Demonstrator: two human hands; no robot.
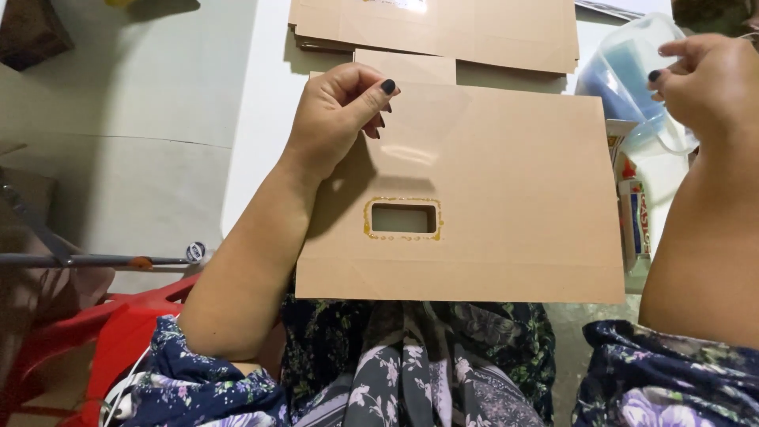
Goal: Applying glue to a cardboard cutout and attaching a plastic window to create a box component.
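Note:
A flat tan paper bag (514,198) lies in front of me on a white table (265,103), with a small rectangular window (403,218) cut in it and yellowish glue around the cut. My left hand (340,111) pinches a clear film sheet (427,119) between thumb and fingers over the bag's upper left part. My right hand (708,83) is at the upper right, fingers curled over a clear plastic container (628,67); whether it grips anything I cannot tell.
A stack of more tan paper bags (443,28) lies at the far side of the table. A printed glue tube or packet (632,213) sits by the bag's right edge. A red plastic stool (95,332) and a metal rod (87,259) are at my left.

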